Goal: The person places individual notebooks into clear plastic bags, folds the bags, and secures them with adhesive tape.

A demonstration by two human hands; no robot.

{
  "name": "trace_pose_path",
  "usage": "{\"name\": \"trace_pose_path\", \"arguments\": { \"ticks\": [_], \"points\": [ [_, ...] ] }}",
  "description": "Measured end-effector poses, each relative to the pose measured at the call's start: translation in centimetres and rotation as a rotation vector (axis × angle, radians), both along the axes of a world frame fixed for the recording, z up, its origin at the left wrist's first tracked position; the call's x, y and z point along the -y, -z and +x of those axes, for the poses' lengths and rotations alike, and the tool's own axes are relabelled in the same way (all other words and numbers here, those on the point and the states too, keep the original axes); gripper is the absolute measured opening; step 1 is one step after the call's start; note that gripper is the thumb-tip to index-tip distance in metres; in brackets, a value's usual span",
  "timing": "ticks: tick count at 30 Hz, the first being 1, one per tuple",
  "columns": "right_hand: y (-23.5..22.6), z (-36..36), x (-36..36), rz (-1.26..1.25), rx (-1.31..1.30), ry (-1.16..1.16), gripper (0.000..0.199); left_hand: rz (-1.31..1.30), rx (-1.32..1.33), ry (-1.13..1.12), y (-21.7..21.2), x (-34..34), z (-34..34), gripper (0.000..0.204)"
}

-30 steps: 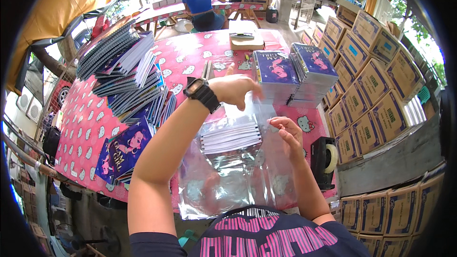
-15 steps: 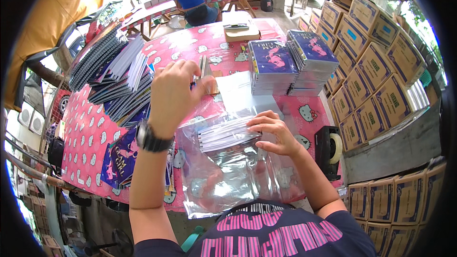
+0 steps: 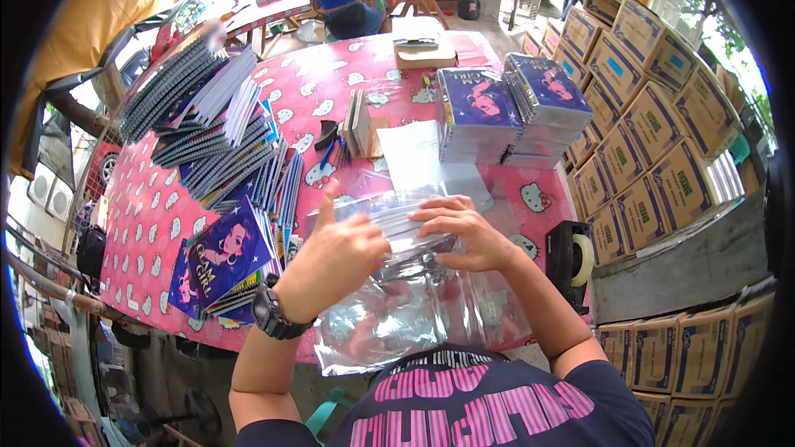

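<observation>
the white-edged stack of paper (image 3: pixel 401 222) lies crosswise amid glossy clear plastic film (image 3: pixel 381 333) on the pink cat-patterned desk (image 3: pixel 319 79); the right hand (image 3: pixel 470 233) rests spread on its right end, the half-curled left hand (image 3: pixel 338 258) by its left, grip impossible to tell.

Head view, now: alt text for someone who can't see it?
A person's left hand and right hand are at a white-edged stack amid clear plastic on a pink table. Notebooks are piled left; a tape dispenser and cartons stand right.
</observation>
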State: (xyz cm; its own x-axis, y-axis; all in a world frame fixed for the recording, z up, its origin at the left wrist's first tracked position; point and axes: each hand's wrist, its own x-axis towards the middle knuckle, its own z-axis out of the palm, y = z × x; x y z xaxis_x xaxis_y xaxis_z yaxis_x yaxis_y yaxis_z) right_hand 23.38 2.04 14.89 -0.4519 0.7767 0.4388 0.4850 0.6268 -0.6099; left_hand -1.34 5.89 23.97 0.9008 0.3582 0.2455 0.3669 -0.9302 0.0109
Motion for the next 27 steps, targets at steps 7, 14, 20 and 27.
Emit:
{"name": "trace_pose_path", "arguments": {
  "ticks": [7,14,20,27],
  "points": [
    [0.7,0.5,-0.1,-0.066,0.069,-0.103,0.057,-0.145,0.745,-0.17,4.4,1.6,-2.9,0.024],
    [0.1,0.8,-0.1,-0.068,0.168,-0.059,0.065,-0.271,0.67,-0.225,9.4,1.8,-1.5,0.061],
    [-0.5,0.0,0.1,-0.058,0.27,-0.067,0.069,-0.32,0.391,-0.158,9.2,1.1,-1.2,0.067],
    [-0.3,0.4,0.9,-0.1,0.306,-0.112,0.08,-0.406,0.516,-0.223,10.1,0.7,-3.6,0.074]
  ]
}}
